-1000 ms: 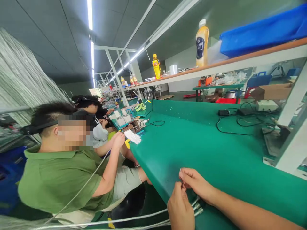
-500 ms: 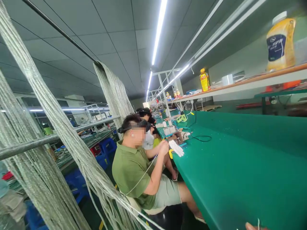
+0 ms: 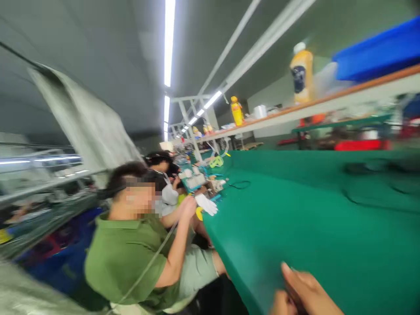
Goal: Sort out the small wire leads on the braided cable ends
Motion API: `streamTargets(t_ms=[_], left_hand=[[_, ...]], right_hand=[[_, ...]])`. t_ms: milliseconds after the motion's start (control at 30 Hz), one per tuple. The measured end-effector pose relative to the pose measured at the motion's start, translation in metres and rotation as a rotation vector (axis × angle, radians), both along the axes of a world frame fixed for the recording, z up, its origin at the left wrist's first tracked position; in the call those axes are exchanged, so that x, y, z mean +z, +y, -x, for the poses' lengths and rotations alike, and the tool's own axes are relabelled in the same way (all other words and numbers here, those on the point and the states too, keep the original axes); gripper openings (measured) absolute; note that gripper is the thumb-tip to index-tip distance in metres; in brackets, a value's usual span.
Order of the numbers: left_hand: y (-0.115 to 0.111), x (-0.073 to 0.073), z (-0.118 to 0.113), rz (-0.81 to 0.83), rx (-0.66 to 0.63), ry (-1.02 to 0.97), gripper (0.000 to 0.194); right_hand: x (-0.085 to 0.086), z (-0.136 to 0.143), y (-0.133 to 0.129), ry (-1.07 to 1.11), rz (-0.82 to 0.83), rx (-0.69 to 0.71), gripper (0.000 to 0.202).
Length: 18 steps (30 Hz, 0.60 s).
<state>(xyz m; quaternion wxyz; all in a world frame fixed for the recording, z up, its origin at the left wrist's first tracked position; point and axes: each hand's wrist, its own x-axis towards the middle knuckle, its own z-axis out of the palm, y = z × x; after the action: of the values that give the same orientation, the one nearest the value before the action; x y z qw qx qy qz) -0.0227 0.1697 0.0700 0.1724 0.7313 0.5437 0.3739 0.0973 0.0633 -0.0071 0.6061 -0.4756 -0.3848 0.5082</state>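
At the bottom of the head view, over the green tabletop [image 3: 311, 232], my right hand [image 3: 310, 288] comes in from below, its blurred fingers pressed together and pointing up to the left. Just left of it are curled fingertips that look like my left hand [image 3: 281, 304], mostly cut off by the frame. A dark gap lies between them, and what is in the fingers cannot be made out. To the left a co-worker in a green shirt [image 3: 131, 258] sits at the table edge, both hands together at a thin grey cable [image 3: 147, 267].
A white glove [image 3: 206, 204] and a small machine [image 3: 213, 186] lie by the co-worker. Above the table runs a shelf [image 3: 272, 120] with a juice bottle [image 3: 302, 74], a yellow bottle [image 3: 236, 111] and a blue bin [image 3: 377, 50]. Grey cable bundles [image 3: 82, 118] hang at left.
The view has swung to the right, so the co-worker and shelf sit further left and the blue bin appears. My hands have come further into view at the bottom.
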Motion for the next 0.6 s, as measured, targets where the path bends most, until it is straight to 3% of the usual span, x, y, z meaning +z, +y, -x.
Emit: streamTargets(t_ms=[133,233,367,500,600], left_hand=[[-0.048,-0.048,-0.028,0.129,-0.095,0.009,0.025],[-0.082,-0.062,-0.026,0.186,-0.097,-0.014,0.027],[-0.115,-0.07,-0.013,0.208,-0.05,-0.015,0.026],[-0.122,-0.085,-0.007,0.183,-0.027,-0.076,0.041],[-0.118,-0.097,-0.007,0.147,-0.045,-0.145,0.044]], right_hand=[[0.04,-0.044,0.01,0.243,-0.125,-0.333,0.058],[0.06,-0.074,0.012,0.26,-0.155,-0.423,0.059],[0.06,-0.055,0.005,0.295,-0.113,-0.285,0.049],[0.031,-0.022,0.001,0.213,0.014,-0.017,0.044],[0.009,-0.016,0.003,-0.049,0.023,0.174,0.05]])
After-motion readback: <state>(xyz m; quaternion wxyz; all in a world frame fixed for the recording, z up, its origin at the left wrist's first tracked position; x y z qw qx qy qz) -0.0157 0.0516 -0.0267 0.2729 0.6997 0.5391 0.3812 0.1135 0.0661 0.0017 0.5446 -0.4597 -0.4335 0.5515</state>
